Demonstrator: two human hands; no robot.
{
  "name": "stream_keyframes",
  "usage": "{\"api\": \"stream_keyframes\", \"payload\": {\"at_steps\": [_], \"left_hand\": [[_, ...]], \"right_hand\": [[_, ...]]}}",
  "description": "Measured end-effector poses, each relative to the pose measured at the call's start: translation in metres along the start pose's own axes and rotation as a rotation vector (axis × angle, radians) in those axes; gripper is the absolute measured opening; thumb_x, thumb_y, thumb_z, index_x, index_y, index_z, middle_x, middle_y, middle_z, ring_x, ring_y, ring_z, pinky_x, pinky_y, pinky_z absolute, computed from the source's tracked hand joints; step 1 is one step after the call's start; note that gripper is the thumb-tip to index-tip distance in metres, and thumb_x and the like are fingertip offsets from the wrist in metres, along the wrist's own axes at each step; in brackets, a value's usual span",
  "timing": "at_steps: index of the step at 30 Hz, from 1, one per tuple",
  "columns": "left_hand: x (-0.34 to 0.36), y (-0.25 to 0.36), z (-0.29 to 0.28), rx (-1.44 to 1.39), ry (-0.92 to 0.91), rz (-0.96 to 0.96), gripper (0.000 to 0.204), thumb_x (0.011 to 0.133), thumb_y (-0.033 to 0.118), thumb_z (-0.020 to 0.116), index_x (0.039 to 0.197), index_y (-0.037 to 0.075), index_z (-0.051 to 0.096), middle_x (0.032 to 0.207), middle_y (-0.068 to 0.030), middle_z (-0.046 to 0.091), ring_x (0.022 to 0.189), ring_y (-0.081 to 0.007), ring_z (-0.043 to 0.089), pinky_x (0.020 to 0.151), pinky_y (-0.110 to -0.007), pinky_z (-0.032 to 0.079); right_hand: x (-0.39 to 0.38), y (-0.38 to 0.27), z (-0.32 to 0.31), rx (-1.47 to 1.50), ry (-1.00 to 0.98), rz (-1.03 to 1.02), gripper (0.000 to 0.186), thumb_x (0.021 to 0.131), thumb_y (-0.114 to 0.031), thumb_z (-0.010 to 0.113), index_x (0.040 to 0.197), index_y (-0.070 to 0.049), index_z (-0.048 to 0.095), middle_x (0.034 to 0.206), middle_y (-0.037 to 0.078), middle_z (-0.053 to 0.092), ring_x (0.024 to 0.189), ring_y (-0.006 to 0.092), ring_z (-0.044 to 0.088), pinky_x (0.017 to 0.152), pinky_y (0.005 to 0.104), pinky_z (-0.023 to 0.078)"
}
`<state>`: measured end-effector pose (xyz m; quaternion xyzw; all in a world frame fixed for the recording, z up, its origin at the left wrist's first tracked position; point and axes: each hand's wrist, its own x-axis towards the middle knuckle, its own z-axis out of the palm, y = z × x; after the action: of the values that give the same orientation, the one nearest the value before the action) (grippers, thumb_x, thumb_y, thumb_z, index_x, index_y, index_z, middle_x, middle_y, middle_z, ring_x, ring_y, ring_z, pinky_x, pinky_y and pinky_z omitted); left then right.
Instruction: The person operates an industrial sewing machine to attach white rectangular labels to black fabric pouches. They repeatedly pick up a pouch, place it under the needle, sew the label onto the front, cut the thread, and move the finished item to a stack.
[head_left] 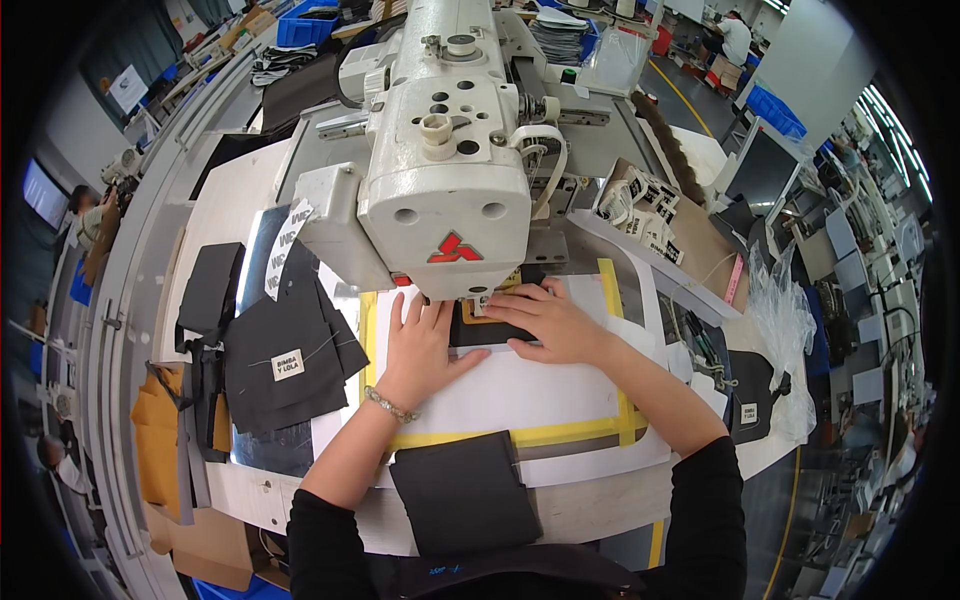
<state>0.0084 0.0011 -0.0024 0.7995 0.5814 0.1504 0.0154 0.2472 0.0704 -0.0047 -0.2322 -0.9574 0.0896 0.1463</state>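
At the far left of the bench, a stack of dark fabric pieces (285,355) lies fanned out, the top one bearing a small white label; tan material sits beside it at the bench edge. Moving right, the left hand (420,345) lies flat and open, palm down, fingers spread, gripping nothing; a bracelet circles its wrist. Its fingertips press on the white template sheet (520,395), which is bordered with yellow tape, and touch the edge of the small dark fabric piece (485,330) lying directly under the head of the white sewing machine (445,160). The right hand (550,322) rests likewise open and flat, fingers pinning the same piece from its right side; it grasps nothing.

Judgement: the piece appears thin, light and limp, liable to shift or wrinkle if pushed from one side only. Flat pressure at its outer edges, clear of the needle area, looks the soundest hold. Nearer the person, a second dark fabric panel (465,490) lies loose on the bench. To the right stand printed label rolls (640,210) and a crumpled clear plastic bag (785,320).
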Motion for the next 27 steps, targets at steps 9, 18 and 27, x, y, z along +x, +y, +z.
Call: {"api": "stream_keyframes", "payload": {"at_steps": [9,18,27], "left_hand": [[-0.005,-0.002,0.002,0.018,0.064,0.016,0.086,0.076,0.06,0.066,0.132,-0.003,0.051,0.135,-0.0161,0.048,0.121,-0.0327,0.046,0.112,-0.052,0.019],[-0.001,-0.001,-0.003,0.044,0.08,0.04,0.088,0.075,0.064,0.066,0.13,-0.003,0.053,0.124,-0.012,0.054,0.124,-0.0306,0.045,0.114,-0.055,0.017],[0.006,-0.008,-0.002,0.046,0.059,0.054,0.084,0.074,0.063,0.068,0.129,0.0,0.055,0.126,-0.0127,0.056,0.123,-0.0312,0.045,0.114,-0.057,0.015]], "right_hand": [[0.0,-0.002,0.001,-0.011,0.023,-0.006,0.052,0.085,-0.03,0.063,0.134,-0.014,0.054,0.141,0.003,0.052,0.122,0.0217,0.049,0.099,0.0441,0.034],[-0.003,-0.005,0.004,-0.001,0.026,0.012,0.047,0.087,-0.029,0.061,0.132,-0.014,0.055,0.14,0.002,0.053,0.125,0.0206,0.048,0.101,0.0455,0.033],[0.001,0.004,0.01,-0.019,0.051,0.012,0.046,0.088,-0.029,0.059,0.132,-0.015,0.055,0.141,0.001,0.053,0.126,0.0194,0.047,0.1,0.0478,0.032]]}}
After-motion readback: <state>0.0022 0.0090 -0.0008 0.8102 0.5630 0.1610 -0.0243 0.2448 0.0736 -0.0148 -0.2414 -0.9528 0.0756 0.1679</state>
